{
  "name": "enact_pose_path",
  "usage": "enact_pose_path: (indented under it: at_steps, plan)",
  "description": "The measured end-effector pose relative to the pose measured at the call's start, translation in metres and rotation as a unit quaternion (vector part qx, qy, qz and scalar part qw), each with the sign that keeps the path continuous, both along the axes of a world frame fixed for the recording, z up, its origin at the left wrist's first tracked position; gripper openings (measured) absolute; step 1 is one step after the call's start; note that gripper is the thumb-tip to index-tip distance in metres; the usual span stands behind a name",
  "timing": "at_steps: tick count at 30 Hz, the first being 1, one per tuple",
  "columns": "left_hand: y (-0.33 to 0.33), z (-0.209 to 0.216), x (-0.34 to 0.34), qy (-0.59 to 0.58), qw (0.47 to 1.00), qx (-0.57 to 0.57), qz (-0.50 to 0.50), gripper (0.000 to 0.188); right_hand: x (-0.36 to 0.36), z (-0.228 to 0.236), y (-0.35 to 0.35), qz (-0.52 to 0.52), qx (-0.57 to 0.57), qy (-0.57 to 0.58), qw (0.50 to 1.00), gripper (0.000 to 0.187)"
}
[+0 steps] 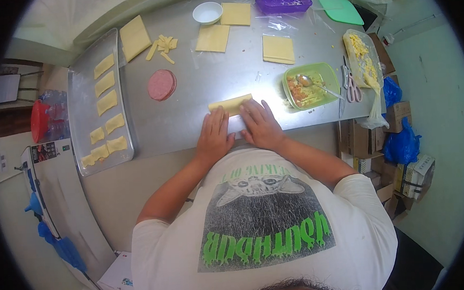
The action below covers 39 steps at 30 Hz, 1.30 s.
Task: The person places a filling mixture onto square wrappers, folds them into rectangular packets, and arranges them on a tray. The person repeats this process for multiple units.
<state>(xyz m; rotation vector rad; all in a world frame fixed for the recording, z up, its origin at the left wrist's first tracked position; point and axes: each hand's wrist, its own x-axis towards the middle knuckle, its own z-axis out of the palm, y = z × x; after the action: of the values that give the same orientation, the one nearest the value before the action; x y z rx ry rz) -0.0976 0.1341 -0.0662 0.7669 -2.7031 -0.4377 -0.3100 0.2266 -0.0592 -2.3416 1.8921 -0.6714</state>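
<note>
A folded strip of pale yellow pastry dough (231,105) lies crosswise near the table's front edge. My left hand (216,135) rests its outstretched fingertips on the left part of the dough. On the right end, the fingers of my right hand (263,126) lie flat and slightly spread. Both thumbs point inward below the strip. Whatever is inside the fold is hidden. Just right of my hands stands a green plastic container (324,73) of chopped filling, with a metal spoon (312,83) leaning in it. A stack of round pink meat slices (161,85) lies to the left.
A metal tray (127,116) at left bears several filled dough pieces. Dough sheets (278,49), dough scraps (165,44), a white bowl (208,13) and a purple container (283,0) lie farther back. At right are scissors (352,90) and a tray of chopped yellow food (363,59).
</note>
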Motion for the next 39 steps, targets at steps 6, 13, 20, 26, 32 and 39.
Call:
enact_pose_path:
  at_steps: [6, 13, 20, 26, 32, 39]
  plan:
    - [-0.007, -0.010, -0.007, -0.101, 0.991, -0.009, 0.091, 0.101, 0.006, -0.010, -0.015, -0.085, 0.116, 0.066, 0.987, 0.097]
    - [-0.014, -0.002, -0.013, -0.138, 0.983, 0.025, 0.116, 0.104, -0.002, -0.008, -0.025, -0.078, 0.149, 0.081, 0.982, 0.098]
    - [-0.014, 0.010, -0.016, -0.127, 0.983, 0.000, 0.133, 0.106, -0.003, 0.000, -0.024, -0.102, 0.119, 0.066, 0.985, 0.098]
    - [-0.008, 0.006, -0.013, -0.114, 0.983, 0.036, 0.139, 0.107, -0.002, -0.004, -0.015, -0.117, 0.093, 0.058, 0.987, 0.090]
    - [-0.001, 0.002, -0.011, -0.130, 0.981, 0.056, 0.132, 0.107, 0.004, -0.012, -0.007, -0.103, 0.093, 0.069, 0.988, 0.083]
    - [-0.003, 0.003, -0.011, -0.125, 0.981, 0.048, 0.139, 0.105, 0.003, -0.006, -0.010, -0.121, 0.101, 0.056, 0.986, 0.089]
